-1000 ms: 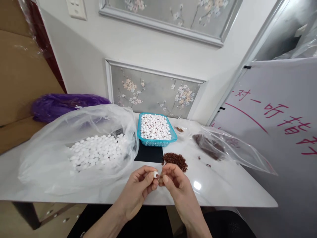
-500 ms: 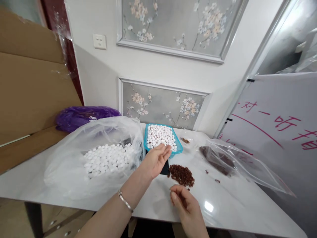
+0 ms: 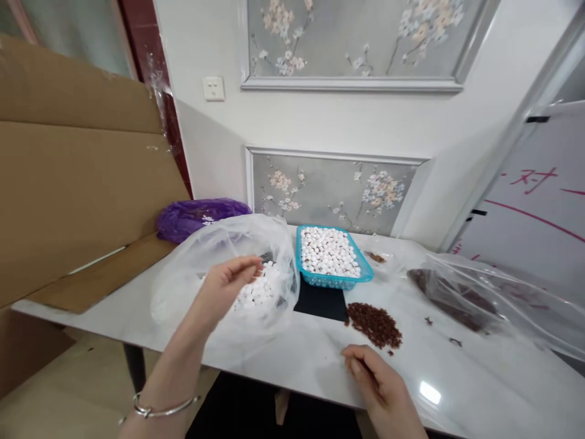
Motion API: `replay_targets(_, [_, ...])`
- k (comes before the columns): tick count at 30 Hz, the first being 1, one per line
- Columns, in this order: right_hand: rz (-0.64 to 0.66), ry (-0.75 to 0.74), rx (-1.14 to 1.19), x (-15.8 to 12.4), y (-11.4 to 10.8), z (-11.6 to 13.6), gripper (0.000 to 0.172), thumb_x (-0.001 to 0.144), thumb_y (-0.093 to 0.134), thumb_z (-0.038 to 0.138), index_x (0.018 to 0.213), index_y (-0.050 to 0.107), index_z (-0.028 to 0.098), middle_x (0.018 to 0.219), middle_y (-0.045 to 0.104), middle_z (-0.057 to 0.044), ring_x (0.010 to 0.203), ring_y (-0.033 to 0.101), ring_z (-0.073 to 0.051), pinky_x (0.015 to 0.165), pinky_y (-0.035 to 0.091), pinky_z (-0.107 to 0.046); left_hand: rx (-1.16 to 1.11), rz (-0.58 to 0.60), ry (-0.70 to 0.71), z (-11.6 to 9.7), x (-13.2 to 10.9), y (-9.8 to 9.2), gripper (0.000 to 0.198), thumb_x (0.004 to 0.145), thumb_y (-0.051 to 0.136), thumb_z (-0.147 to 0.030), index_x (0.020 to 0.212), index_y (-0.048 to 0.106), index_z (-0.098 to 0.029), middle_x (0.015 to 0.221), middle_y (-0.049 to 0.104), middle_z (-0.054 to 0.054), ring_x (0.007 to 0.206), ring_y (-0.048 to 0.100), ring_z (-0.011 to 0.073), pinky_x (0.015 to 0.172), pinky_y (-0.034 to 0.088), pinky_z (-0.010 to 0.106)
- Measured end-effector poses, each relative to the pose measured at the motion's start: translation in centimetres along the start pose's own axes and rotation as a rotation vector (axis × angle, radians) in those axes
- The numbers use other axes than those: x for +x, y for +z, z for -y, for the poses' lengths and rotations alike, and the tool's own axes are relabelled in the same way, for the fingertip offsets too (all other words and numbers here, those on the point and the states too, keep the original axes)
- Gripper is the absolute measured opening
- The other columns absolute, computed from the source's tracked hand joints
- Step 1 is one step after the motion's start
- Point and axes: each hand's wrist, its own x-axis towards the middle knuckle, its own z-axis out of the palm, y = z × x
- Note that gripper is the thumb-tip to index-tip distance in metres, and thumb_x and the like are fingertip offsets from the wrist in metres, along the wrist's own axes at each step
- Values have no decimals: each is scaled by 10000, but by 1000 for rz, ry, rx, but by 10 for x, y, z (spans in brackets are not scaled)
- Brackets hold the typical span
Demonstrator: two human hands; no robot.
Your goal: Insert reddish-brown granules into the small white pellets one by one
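Note:
My left hand (image 3: 223, 286) is over the mouth of a clear plastic bag (image 3: 176, 292), its fingers loosely bent and apart from the thumb, with nothing seen between them. Small white balls (image 3: 258, 296) lie inside that bag, partly covered by the hand. Low over the table's front, my right hand (image 3: 381, 387) is closed, thumb against the curled fingers; what it pinches, if anything, is hidden. Just beyond it lies a heap of small reddish-brown pieces (image 3: 375, 325). Behind the heap stands a blue plastic basket (image 3: 336, 281) full of white balls with brown spots among them.
A black flat piece (image 3: 321, 303) lies before the basket. Clear bags holding brown material (image 3: 450, 299) lie on the right of the white table (image 3: 292, 360). At left are a purple bag (image 3: 201, 216) and a large cardboard box (image 3: 82, 183). A whiteboard (image 3: 539, 213) leans at right.
My left hand has moved left from in front of the basket to the bag of white balls. The right hand stays closed near the brown heap. The view has shifted left.

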Motion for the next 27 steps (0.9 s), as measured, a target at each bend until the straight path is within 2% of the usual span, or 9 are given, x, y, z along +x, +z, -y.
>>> replay_targets(2, [-14,-13,-9,0,0,1,210,825,515,410,780,619,232,637,571,-8,584,531,-172,555,436,-247,280,-69,45,4,8,-22,259,747,598,-345,937,696,-200,942,718,66,873,628,251,763,473,334])
replay_targets(4, [-26,-24,-27,0,1,1,215,827,515,411,776,622,231,653,589,-17,594,539,-177,568,450,-256,537,-37,70,10,9,-30,242,760,552,-336,906,705,-217,929,723,64,845,631,262,742,459,338])
replay_targets(7, [-3,-41,-38,-3,2,2,234,837,505,418,791,631,225,699,617,-38,636,562,-189,600,469,-266,771,97,102,20,5,-22,239,764,502,-271,872,712,-233,963,719,65,892,622,272,778,431,344])
replay_targets(11, [-73,19,47,-8,-4,2,211,836,533,391,879,637,213,734,629,-50,656,580,-186,610,481,-260,943,218,105,26,5,-6,265,749,477,-205,889,701,-227,1010,708,76,967,599,276,792,411,338])
replay_targets(14, [-220,72,26,-7,-23,1,219,848,520,372,941,614,197,769,633,-51,659,586,-178,644,481,-273,1039,257,133,29,15,-2,260,743,483,-223,900,690,-224,988,712,86,944,609,284,782,406,343])
replay_targets(17, [-339,124,-160,1,-50,-3,232,863,479,360,970,594,190,810,639,-59,667,583,-181,640,469,-291,1068,272,147,35,27,-2,222,752,482,-264,829,690,-249,910,723,76,858,628,295,695,407,340])
replay_targets(21, [-236,76,-450,12,-68,-12,206,867,445,306,893,622,204,867,639,-68,723,587,-204,665,446,-315,1022,226,208,43,36,-6,234,773,472,-278,847,691,-242,940,714,89,825,630,302,677,403,351])
replay_targets(27, [-209,104,-764,20,-52,-20,195,844,453,268,823,645,239,784,628,-28,616,587,-179,521,381,-271,1000,27,262,38,32,-19,265,805,452,-327,921,660,-211,1016,688,100,836,631,312,709,410,367])
